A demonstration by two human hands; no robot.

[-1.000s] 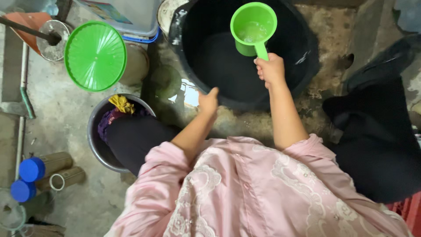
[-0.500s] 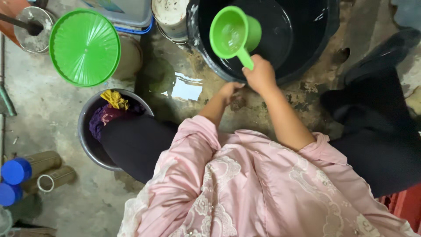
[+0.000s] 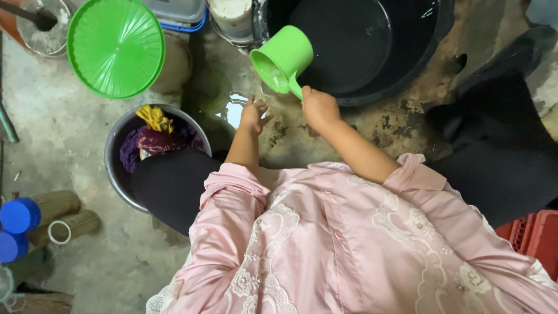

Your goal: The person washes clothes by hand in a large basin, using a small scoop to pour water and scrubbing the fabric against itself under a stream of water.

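Observation:
My right hand [image 3: 318, 109] grips the handle of a green plastic dipper [image 3: 283, 60], tipped to the left over the wet concrete floor just outside a big black tub [image 3: 401, 81] of dark water. A little water pours from the dipper's mouth. My left hand [image 3: 254, 114] is held under that stream with its fingers spread, holding nothing. Both pink sleeves are pushed up the forearms.
A metal basin [image 3: 116, 151] with purple and yellow cloth sits by my left knee. A round green lid [image 3: 116, 46] lies at top left, near a white bucket [image 3: 232, 20] and a blue-rimmed box [image 3: 180, 14]. Blue-capped bottles [image 3: 20, 215] lie at left. A red crate [image 3: 537, 232] is at right.
My right hand has lifted the dipper out of the tub and tilted it leftward. My left hand has left the tub's rim and come under the pouring water.

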